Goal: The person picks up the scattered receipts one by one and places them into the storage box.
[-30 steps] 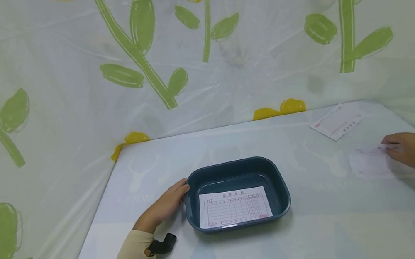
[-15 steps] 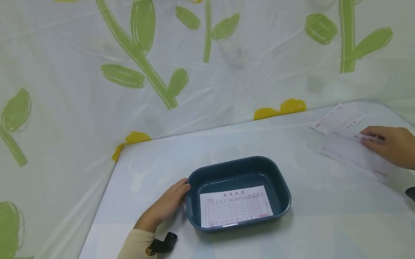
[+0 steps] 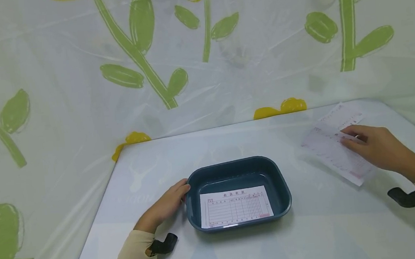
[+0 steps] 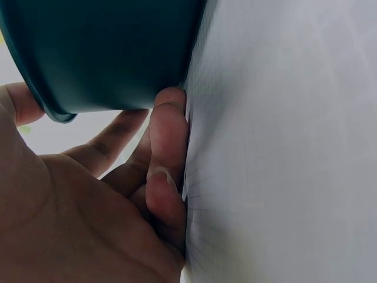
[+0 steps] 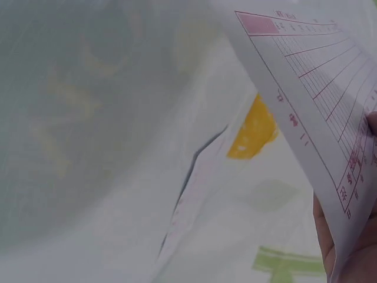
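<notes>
A dark teal rectangular plastic tray [image 3: 281, 189] is seen near the front middle of the pale tabletop [image 3: 231, 144], with bare surface all round it and a flower-printed plastic curtain [image 3: 74, 75] closing off the back and left edges. The left hand [image 3: 166, 204] is laid against the tray's left rim with relaxed fingers [image 4: 168, 138]; the left wrist view shows them tucked under the rim against the tabletop, a detail not visible from the head camera. A white printed form with red ruled lines [image 3: 235, 207] lies flat inside the tray.

To the right, well apart from the tray, a thin white sheet with a red table [image 3: 331, 153] is pinched at its upper edge by the right hand [image 3: 376, 150] and is lifted off the tabletop. In the right wrist view its red-ruled face is seen close up, with the curtain behind. A second white slip [image 3: 341, 114] lies flat just beyond it, near the tabletop's far right corner.
</notes>
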`<state>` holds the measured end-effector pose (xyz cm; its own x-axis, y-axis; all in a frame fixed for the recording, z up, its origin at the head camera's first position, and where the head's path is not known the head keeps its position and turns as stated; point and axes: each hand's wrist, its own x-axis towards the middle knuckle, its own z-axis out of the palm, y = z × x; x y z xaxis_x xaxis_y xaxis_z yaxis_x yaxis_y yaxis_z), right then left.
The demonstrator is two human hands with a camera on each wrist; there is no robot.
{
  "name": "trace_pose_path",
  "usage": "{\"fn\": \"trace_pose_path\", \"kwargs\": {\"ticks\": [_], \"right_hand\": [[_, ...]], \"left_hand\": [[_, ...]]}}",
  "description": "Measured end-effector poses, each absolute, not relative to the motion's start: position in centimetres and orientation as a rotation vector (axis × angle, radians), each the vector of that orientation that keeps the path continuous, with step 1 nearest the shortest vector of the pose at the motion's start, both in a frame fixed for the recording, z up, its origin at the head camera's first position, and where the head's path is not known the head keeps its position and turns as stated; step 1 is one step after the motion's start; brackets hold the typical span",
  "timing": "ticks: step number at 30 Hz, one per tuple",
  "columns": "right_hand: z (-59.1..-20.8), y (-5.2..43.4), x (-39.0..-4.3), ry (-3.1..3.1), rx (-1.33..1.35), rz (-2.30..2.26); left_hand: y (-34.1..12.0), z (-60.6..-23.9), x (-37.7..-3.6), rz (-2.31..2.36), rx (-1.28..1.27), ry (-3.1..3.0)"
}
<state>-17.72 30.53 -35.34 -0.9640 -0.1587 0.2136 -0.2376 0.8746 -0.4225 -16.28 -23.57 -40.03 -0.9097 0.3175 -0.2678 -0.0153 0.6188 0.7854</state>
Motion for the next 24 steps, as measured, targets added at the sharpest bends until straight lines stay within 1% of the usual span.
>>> {"fn": "trace_pose_path", "kwargs": {"ticks": [24], "right_hand": [[-32.6, 23.7, -15.6, -2.692, 0.568, 0.837]], "left_hand": [[-23.5, -39.9, -16.1, 1.217, 0.245, 2.465]]}}
